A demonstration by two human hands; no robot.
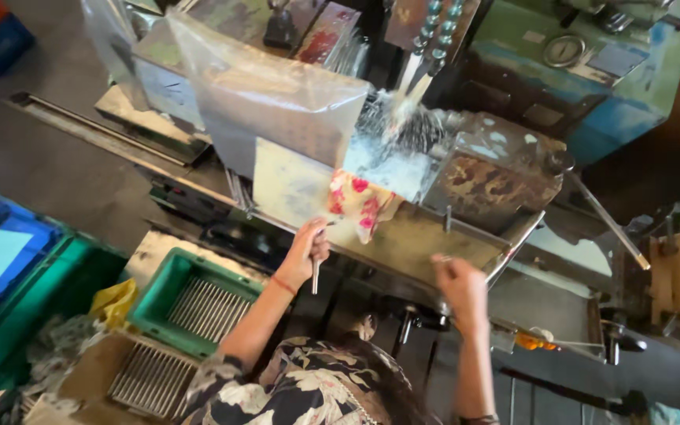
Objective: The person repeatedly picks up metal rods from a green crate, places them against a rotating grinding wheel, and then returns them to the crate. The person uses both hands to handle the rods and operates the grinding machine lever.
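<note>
My left hand (pixel 306 253) is clamped on a metal rod (pixel 315 277) near the machine tray (pixel 403 236), right hand (pixel 460 285) pinched shut, contents unclear; keep rod vertical w/ firm grip, clear of coolant spray (pixel 395 130).

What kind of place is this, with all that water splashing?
Most likely a metal workshop or small factory. A big green machine sprays liquid over its work area, crates hold rows of metal rods, and the left hand holds one such rod at the machine's tray.

Slim steel rod (pixel 315 277), hanging upright
</note>
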